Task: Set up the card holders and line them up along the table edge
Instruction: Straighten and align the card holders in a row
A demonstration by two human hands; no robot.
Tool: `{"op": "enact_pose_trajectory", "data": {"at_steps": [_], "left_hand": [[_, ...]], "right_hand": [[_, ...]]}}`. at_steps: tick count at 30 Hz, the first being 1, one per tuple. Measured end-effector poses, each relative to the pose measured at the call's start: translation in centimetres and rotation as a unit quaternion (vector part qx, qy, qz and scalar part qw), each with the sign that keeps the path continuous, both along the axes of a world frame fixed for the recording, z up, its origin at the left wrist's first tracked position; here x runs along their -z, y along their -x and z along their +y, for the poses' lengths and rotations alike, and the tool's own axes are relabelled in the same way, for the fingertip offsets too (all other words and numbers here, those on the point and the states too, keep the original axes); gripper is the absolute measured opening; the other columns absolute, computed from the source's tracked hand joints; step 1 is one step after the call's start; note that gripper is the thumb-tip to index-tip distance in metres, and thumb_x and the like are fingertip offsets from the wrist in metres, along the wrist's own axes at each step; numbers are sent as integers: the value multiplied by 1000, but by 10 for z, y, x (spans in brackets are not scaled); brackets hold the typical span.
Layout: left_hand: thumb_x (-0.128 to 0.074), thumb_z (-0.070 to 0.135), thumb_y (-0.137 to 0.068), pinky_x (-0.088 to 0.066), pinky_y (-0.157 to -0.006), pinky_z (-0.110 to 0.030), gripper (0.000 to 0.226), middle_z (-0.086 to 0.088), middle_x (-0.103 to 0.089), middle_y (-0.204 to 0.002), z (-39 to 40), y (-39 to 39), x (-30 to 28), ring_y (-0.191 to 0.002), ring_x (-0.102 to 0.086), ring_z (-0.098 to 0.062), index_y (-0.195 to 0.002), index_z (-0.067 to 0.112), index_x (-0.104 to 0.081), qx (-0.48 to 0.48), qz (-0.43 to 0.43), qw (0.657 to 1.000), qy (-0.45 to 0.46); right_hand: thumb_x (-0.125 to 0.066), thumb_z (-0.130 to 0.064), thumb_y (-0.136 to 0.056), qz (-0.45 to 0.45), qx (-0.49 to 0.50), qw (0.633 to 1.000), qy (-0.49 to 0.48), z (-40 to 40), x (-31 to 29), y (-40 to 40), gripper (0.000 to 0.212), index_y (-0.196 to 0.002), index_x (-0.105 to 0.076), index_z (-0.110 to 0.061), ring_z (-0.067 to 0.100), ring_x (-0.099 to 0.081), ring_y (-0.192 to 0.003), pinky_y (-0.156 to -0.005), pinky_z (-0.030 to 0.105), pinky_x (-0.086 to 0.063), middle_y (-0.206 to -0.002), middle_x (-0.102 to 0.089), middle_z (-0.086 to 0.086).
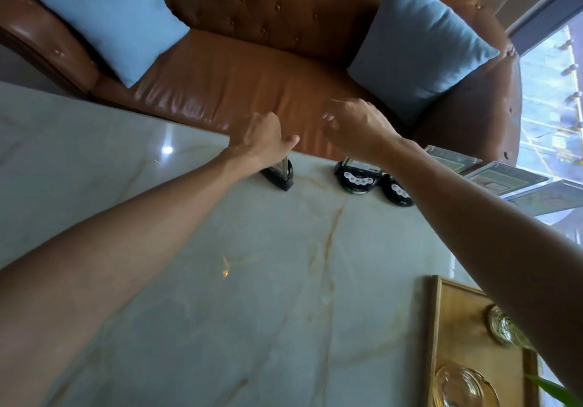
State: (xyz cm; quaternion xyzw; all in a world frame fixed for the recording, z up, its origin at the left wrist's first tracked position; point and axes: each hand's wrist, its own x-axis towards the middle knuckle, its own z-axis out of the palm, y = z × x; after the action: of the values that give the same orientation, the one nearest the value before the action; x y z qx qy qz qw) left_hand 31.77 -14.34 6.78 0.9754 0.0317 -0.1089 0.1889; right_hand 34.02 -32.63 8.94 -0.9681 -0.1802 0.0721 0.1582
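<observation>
Two bare forearms, no sleeves, left hand (263, 141), right hand (356, 125)

The counter (220, 280) is glossy pale marble with tan veins. At 12 o'clock, the sofa (239, 91) is shiny tufted brown leather; its 2 cushions (107, 18) are matt blue cloth. The card holders (356, 177) have glossy black plastic bases. At 5 o'clock, a wooden tray (460, 337) carries clear glass dishes (463, 387).
</observation>
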Motion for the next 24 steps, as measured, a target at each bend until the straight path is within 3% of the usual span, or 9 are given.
{"op": "enact_pose_trajectory", "data": {"at_steps": [3, 6, 9, 12, 14, 17, 21, 24], "left_hand": [[-64, 15, -83, -50, -68, -30, 12, -10, -75, -86, 8, 6, 0, -85, -70, -30, -81, 11, -76, 32, -7, 999, 10], [-58, -2, -83, -47, -69, -35, 20, -10, -73, -98, 15, 6, -1, -92, -67, -32, -94, 13, -65, 80, -19, 996, 27], [-63, 0, -84, -48, -71, -41, 21, -9, -68, -96, 22, 1, 3, -91, -63, -32, -98, 13, -54, 89, -37, 994, 42], [-68, 5, -84, -51, -77, -37, 18, -6, -72, -95, 28, -1, 10, -92, -66, -27, -97, 14, -61, 88, -43, 993, 73], [-72, 9, -82, -52, -71, -34, 13, -4, -74, -90, 34, 0, 16, -87, -69, -24, -92, 15, -67, 82, -53, 991, 93], [-76, 16, -81, -42, -61, -26, 5, -2, -73, -81, 39, -2, 22, -76, -67, -21, -84, 16, -73, 80, -77, 991, 81], [-75, 15, -84, -54, -70, -36, 12, -6, -77, -90, 35, -14, 22, -83, -70, -24, -95, 16, -78, 81, -109, 987, 80], [-71, 11, -86, -50, -72, -28, 16, -3, -78, -94, 22, -23, 21, -87, -70, -21, -99, 18, -79, 88, -130, 984, 86]], "right_hand": [[-50, -17, -91, 20, -3, 1000, -3, 12, 5, -3, 31, -117, -67, -19, 32, -66, -104, -88, 44, -54, -115, -71, 10], [-55, -18, -91, 28, -13, 999, -10, 23, 12, -9, 29, -119, -64, -21, 31, -68, -96, -78, 42, -57, -112, -72, 8], [-65, -20, -89, 58, -53, 997, 1, 27, 23, -13, 38, -127, -59, -24, 25, -64, -88, -68, 29, -47, -108, -71, 5], [-67, -23, -89, 79, -78, 994, 5, 31, 32, -13, 35, -122, -62, -33, 16, -56, -81, -61, 25, -36, -89, -60, -8], [-64, -17, -89, 62, -78, 995, 5, 34, 37, -15, 30, -116, -66, -31, 16, -56, -79, -60, 26, -37, -88, -61, -7], [-56, -5, -86, 18, -68, 997, 31, 40, 40, -22, 33, -106, -71, -26, 23, -60, -77, -63, 27, -38, -93, -70, 2], [-56, -16, -88, 13, -57, 998, 37, 32, 34, -25, 22, -102, -72, -24, 26, -60, -77, -64, 30, -40, -95, -71, 3], [-55, -21, -89, 19, -42, 998, 32, 17, 28, -23, 21, -102, -72, -23, 29, -64, -83, -65, 33, -45, -97, -71, 4]]}}
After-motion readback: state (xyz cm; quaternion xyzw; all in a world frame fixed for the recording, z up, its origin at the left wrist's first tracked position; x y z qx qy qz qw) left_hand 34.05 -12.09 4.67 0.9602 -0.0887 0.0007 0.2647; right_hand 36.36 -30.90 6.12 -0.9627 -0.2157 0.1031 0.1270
